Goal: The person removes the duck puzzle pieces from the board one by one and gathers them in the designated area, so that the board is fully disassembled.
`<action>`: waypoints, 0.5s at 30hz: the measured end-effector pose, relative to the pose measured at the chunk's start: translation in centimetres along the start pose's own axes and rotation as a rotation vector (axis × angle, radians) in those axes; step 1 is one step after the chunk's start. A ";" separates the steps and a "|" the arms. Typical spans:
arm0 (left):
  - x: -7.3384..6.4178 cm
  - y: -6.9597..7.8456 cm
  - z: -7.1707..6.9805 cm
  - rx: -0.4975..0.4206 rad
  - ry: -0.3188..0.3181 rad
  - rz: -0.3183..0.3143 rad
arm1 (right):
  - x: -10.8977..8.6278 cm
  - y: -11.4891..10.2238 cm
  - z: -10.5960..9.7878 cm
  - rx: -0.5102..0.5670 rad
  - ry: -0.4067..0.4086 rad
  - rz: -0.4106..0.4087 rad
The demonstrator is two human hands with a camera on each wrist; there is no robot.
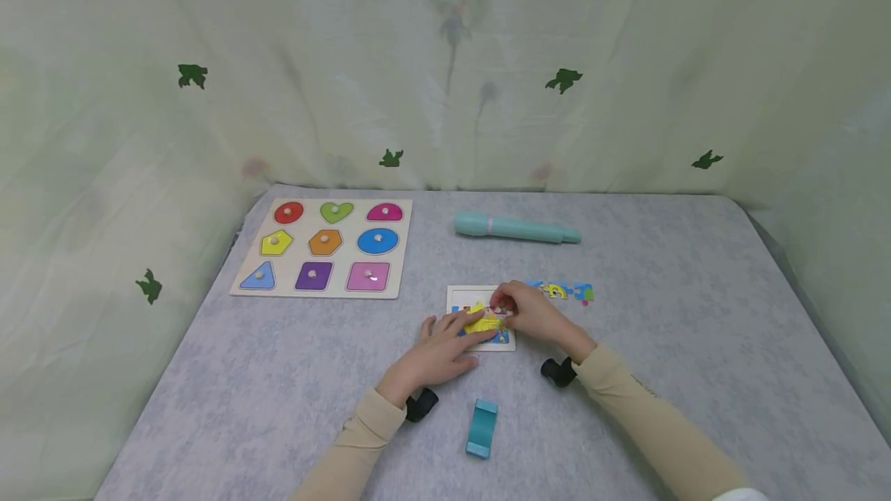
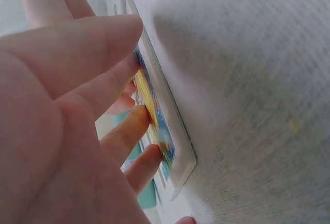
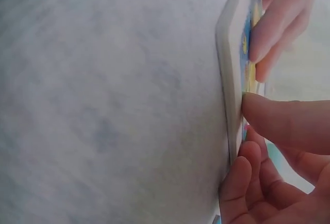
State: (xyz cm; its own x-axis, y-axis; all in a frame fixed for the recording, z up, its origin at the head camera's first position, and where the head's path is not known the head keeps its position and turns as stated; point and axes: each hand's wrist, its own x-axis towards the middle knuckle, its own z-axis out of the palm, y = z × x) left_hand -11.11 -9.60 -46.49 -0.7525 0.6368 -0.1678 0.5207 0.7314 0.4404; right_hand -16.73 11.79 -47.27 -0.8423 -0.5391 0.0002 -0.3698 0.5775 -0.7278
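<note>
A small jigsaw puzzle in a white tray (image 1: 468, 294) lies flat at the middle of the table, its picture yellow, blue and red. My left hand (image 1: 435, 352) rests on it from the left, straight fingertips on the yellow part. In the left wrist view, several of its fingers touch the picture (image 2: 147, 95) near the tray's edge. At the tray's right side, my right hand (image 1: 534, 314) pinches a colourful puzzle piece, mostly hidden by the fingers. In the right wrist view its thumb (image 3: 278, 121) lies against the tray's rim (image 3: 229, 54), with other fingers curled below.
Loose colourful puzzle pieces (image 1: 571, 291) lie just beyond the right hand. A wooden shape board with knobs (image 1: 320, 284) stands at the back left. A teal tube-shaped object (image 1: 518, 229) lies at the back, and a teal bracket-like piece (image 1: 482, 428) in front, between the forearms.
</note>
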 end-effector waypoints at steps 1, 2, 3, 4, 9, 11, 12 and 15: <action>0.0 0.0 0.0 -0.001 0.000 0.000 | 0.0 0.0 0.0 -0.002 0.004 -0.004; 0.0 0.1 0.0 0.002 -0.001 0.001 | 0.0 0.0 0.1 -0.002 0.006 -0.009; 0.1 0.1 -0.1 0.005 0.000 0.001 | 0.0 0.0 0.1 -0.002 0.010 -0.014; 0.1 0.1 -0.1 0.006 -0.003 0.000 | 0.0 0.0 0.1 -0.005 0.013 -0.020; 0.1 0.2 -0.2 0.017 -0.009 -0.003 | 0.0 0.0 0.0 -0.029 0.018 -0.048; 0.0 0.3 -0.2 0.016 -0.011 -0.003 | 0.0 0.1 0.0 -0.034 0.010 -0.053; 0.0 0.3 -0.2 0.014 -0.011 -0.003 | 0.0 0.2 -0.1 -0.033 0.006 -0.052; 0.0 0.3 -0.3 0.008 -0.015 -0.001 | 0.0 0.3 -0.1 -0.020 -0.009 -0.044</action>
State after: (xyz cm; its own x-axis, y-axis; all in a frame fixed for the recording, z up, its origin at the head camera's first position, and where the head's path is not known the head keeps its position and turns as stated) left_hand -11.06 -9.45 -46.03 -0.7470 0.6396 -0.1816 0.5230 0.7339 0.4335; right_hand -16.91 12.03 -47.44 -0.8216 -0.5696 0.0251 -0.4138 0.5654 -0.7135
